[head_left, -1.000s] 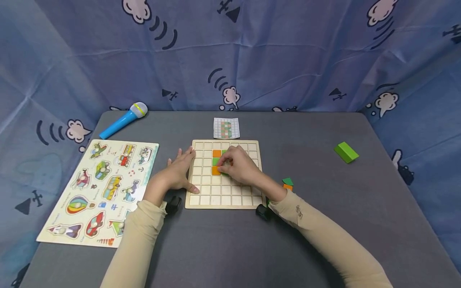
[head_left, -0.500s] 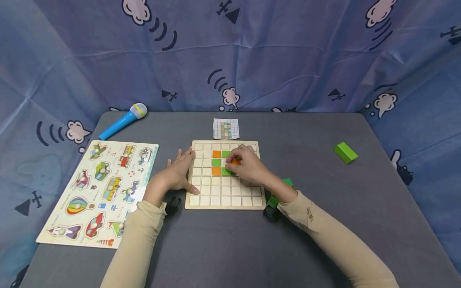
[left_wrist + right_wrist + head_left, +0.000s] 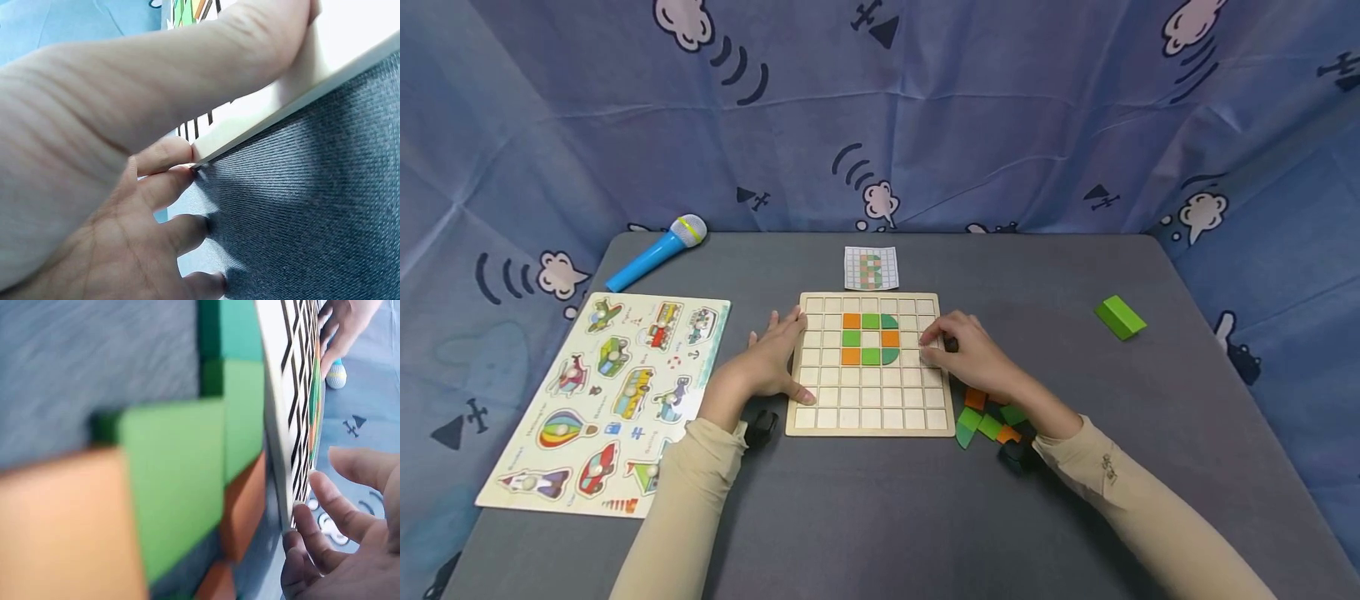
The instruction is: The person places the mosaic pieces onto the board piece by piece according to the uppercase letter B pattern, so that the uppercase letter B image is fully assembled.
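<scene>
On the table lies a square wooden grid board [image 3: 871, 400]. Orange and green square blocks and dark green rounded ones sit in its upper middle, around one bare cell. An orange block [image 3: 890, 338] fills the cell on the right of that group. My left hand [image 3: 767, 358] rests on the board's left edge, thumb on top and fingers spread. Over the right edge is my right hand [image 3: 966, 354], with nothing between its separated thumb and fingers. In the right wrist view, loose green blocks [image 3: 175, 481] and an orange block [image 3: 69, 525] lie beside the board.
Behind the board lies a small pattern card [image 3: 871, 268]. A picture puzzle board [image 3: 591, 442] is at the left, below a blue toy microphone [image 3: 658, 252]. Loose blocks [image 3: 989, 427] gather by the board's right front corner. A green block [image 3: 1121, 317] lies far right.
My right hand has let go of the orange block, now in the grid, and moved right to the board's edge. This uncovers the dark green blocks and the loose pile. My left hand stays.
</scene>
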A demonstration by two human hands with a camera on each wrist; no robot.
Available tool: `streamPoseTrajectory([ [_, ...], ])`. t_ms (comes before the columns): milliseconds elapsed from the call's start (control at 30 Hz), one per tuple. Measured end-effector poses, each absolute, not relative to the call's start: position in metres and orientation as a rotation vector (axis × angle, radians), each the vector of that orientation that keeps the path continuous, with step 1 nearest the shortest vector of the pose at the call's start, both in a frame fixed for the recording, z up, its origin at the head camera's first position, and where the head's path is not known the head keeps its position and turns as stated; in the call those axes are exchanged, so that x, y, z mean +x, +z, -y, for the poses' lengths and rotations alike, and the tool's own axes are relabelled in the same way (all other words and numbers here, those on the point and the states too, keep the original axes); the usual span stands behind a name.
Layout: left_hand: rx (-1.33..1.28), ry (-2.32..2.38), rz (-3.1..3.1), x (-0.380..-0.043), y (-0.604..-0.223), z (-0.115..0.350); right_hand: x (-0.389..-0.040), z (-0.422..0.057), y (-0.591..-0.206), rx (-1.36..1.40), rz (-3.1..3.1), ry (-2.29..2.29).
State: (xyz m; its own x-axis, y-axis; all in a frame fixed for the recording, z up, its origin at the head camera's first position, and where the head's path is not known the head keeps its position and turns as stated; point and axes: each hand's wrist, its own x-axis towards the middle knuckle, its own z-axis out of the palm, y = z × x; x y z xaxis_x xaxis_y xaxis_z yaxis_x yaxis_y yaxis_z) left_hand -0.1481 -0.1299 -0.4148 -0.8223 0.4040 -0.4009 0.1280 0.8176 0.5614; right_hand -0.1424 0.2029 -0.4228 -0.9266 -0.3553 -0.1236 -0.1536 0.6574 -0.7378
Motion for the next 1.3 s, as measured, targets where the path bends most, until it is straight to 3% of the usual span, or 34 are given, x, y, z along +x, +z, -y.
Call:
streamPoseTrajectory([
  [867,0.385,0.717,-2.483,-0.149,-0.417,0.130,-0.128,-0.289,-0.405,-0.525,-2.505,-0.855],
  [1300,0.386,0.703,-2.484,-0.148,-0.415,0.129,-0.117,-0.300,-0.408,-0.525,-2.546,-0.870],
])
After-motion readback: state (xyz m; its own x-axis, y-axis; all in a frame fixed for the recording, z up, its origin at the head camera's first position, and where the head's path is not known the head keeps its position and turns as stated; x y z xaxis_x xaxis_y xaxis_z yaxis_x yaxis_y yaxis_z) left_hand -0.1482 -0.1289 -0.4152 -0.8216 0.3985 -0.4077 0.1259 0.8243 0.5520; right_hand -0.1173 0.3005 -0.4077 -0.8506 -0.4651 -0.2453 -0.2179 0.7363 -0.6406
